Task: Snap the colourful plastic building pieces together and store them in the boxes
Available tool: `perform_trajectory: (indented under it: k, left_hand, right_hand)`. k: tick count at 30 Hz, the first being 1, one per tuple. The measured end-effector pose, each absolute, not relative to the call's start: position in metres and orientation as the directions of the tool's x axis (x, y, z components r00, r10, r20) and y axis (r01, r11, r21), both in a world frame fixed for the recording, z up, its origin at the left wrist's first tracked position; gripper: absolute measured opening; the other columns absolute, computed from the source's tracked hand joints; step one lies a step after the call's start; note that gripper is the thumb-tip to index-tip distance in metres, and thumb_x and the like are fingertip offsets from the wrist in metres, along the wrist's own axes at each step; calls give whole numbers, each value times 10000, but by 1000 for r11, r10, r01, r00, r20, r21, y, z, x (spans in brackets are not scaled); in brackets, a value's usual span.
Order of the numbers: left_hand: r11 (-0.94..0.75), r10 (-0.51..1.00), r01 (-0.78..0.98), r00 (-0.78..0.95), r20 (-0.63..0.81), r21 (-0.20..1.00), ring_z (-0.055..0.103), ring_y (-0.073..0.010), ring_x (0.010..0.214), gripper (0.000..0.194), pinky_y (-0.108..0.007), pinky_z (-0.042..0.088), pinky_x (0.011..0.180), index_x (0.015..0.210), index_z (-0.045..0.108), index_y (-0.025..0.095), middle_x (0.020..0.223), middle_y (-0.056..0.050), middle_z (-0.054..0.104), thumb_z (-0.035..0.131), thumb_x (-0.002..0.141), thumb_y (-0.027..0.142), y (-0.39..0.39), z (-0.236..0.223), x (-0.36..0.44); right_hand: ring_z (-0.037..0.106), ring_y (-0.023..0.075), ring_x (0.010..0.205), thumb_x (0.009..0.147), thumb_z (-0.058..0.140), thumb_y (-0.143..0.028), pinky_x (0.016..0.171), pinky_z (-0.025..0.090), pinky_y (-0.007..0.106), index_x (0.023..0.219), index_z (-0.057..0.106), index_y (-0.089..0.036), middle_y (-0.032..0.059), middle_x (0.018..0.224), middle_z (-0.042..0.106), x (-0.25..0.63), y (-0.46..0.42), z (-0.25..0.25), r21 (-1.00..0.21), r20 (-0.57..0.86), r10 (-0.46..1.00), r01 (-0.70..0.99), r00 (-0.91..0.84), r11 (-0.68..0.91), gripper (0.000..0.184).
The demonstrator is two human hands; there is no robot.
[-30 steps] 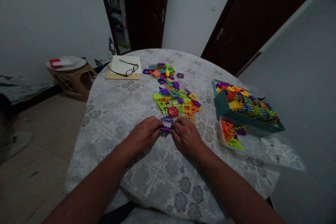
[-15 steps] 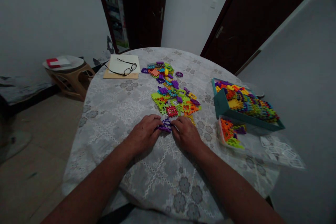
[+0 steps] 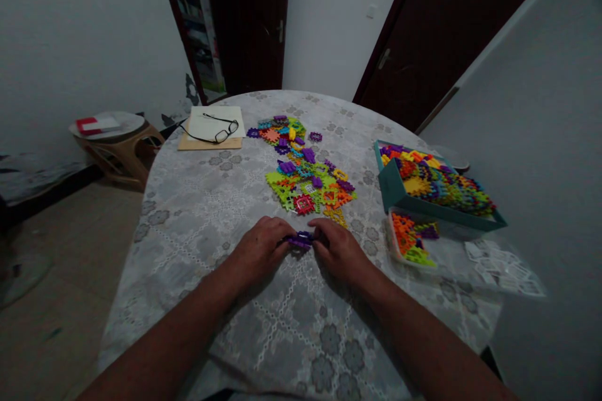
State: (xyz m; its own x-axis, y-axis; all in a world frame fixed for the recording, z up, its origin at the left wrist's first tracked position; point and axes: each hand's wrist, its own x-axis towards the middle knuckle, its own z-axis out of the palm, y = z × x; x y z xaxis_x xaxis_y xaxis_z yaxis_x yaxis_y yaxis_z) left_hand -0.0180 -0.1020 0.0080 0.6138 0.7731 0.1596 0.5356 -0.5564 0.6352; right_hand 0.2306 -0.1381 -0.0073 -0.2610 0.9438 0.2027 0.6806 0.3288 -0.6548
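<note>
From my feed, far left of the worktop (image 3: pixel 188 207): black-framed glasses (image 3: pixel 227 132), arms unfolded and pointing left, resting on a pale sheet (image 3: pixel 236 113). Sheet lies over a tan board (image 3: pixel 209 145). One arm of the glasses reaches past the sheet's left edge. Cloth over the worktop grey, flower-patterned. Left of it I note a light brown stool (image 3: pixel 117 161) with round whitish top; red-and-white packet (image 3: pixel 97 125) on that. Tiled floor (image 3: pixel 70 232) below. Behind: two dark doors, one ahead (image 3: pixel 249 25), one right (image 3: pixel 437 25), each with metal handle. Between them, wall switch (image 3: pixel 371 12). Shelves (image 3: pixel 190 19) far left, contents too dim for me to name.
</note>
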Motion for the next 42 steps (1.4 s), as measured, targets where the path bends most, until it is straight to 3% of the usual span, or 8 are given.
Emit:
perform_trajectory:
  k: [2, 6, 11, 17, 23, 28, 36, 42]
  left_hand:
    - [-541, 785, 535, 598, 161, 649, 699, -251, 1141, 169, -425, 537, 1067, 1133, 761, 262, 1166, -46, 804, 611, 1069, 219, -101, 6, -17]
    - [-550, 788, 539, 588, 181, 638, 727, -250, 1124, 149, -420, 564, 1051, 1148, 763, 253, 1153, -56, 809, 637, 1072, 230, -100, -3, -12]
    - [-588, 777, 534, 582, 241, 607, 724, -270, 1221, 320, -453, 561, 1104, 1378, 719, 267, 1302, -88, 792, 667, 1064, 233, -99, -13, -8]
    - [-629, 731, 505, 642, 229, 591, 706, -269, 1137, 199, -467, 563, 1052, 1247, 739, 255, 1194, -83, 794, 626, 1082, 256, -97, -8, -6]
    - [-624, 738, 507, 633, 234, 595, 682, -267, 1128, 158, -442, 552, 1036, 1168, 705, 238, 1178, -87, 767, 607, 1049, 200, -100, -3, -6]
    - [-628, 731, 496, 640, 236, 600, 664, -269, 1126, 186, -445, 542, 1030, 1162, 681, 227, 1167, -85, 750, 596, 1012, 156, -103, 0, -8]
    - [-645, 723, 486, 639, 263, 590, 668, -268, 1134, 174, -440, 543, 1039, 1166, 680, 230, 1184, -83, 753, 608, 1022, 162, -102, -8, -9]
    - [-662, 715, 459, 622, 318, 592, 678, -262, 1128, 164, -444, 558, 1031, 1194, 678, 227, 1180, -79, 750, 609, 1051, 184, -100, -16, -8]
  right_hand:
    - [667, 217, 966, 933, 634, -63, 901, 517, 352, 1332, 664, -245, 47, 1075, 734, 233, -138, -8, -663, 216, 945, 673, -247, 327, 439]
    - [676, 223, 988, 932, 623, -54, 917, 528, 358, 1100, 719, -218, 65, 1056, 732, 234, -136, -7, -637, 212, 937, 689, -277, 347, 254]
    - [690, 226, 995, 899, 614, -36, 939, 541, 363, 1090, 729, -217, 61, 1047, 747, 231, -138, -1, -642, 205, 938, 685, -280, 344, 287]
    - [709, 246, 1097, 888, 590, -43, 1020, 548, 397, 1241, 717, -231, 81, 1183, 777, 240, -136, -1, -618, 242, 927, 691, -285, 374, 420]
    - [671, 317, 1045, 1038, 671, -263, 892, 517, 407, 1176, 717, -201, 168, 1146, 687, 262, -124, -8, -318, 274, 959, 948, 75, 16, 159]
    - [661, 281, 950, 1030, 708, -297, 788, 454, 356, 1096, 683, -217, 134, 1108, 666, 266, -121, -10, -319, 195, 969, 944, 153, -85, 106]
    - [604, 205, 858, 969, 660, -131, 784, 433, 308, 897, 591, -233, 22, 903, 646, 261, -123, -5, -546, 181, 976, 813, -120, 201, 143]
    - [648, 214, 960, 1006, 615, -89, 877, 495, 329, 1061, 695, -212, 60, 1021, 685, 249, -128, -4, -568, 201, 926, 732, -319, 376, 157]
